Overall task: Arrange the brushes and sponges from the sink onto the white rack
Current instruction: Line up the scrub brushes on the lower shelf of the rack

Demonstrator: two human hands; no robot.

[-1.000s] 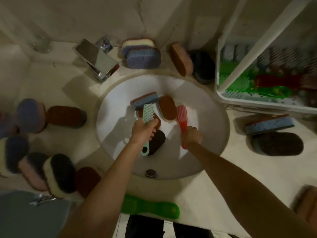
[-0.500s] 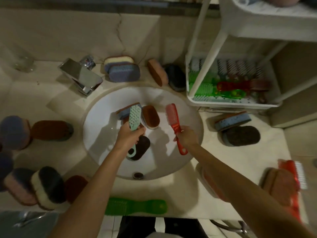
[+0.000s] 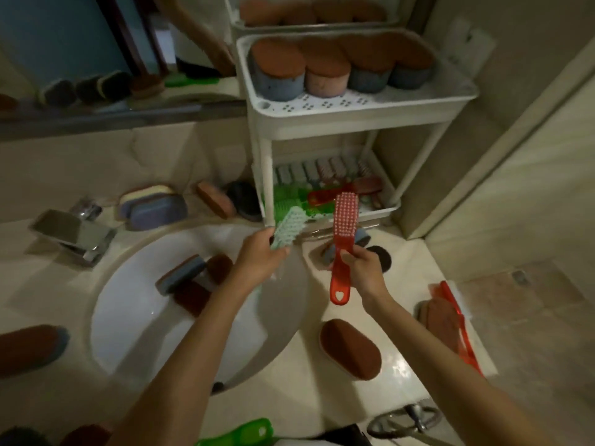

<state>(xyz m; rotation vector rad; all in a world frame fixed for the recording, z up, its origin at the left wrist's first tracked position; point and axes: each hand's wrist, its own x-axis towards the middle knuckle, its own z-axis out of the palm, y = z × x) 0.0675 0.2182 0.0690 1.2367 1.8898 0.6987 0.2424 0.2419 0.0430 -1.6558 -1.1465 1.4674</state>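
Note:
My left hand grips a mint-green brush by its handle, bristles pointing toward the white rack. A red brush with white bristles is held in my right hand, its head just in front of the rack's lower shelf. That shelf holds green and red brushes. The upper shelf carries a row of sponges. In the white sink lie a blue sponge and brown sponges.
A chrome tap stands at the sink's back left. Sponges sit on the counter behind the sink, at far left and at right. A red brush lies at the right edge, a green brush at the front.
Both hands have lifted their brushes out of the sink and carried them right and up toward the rack's lower shelf. The camera has tilted up, showing the rack's upper shelf.

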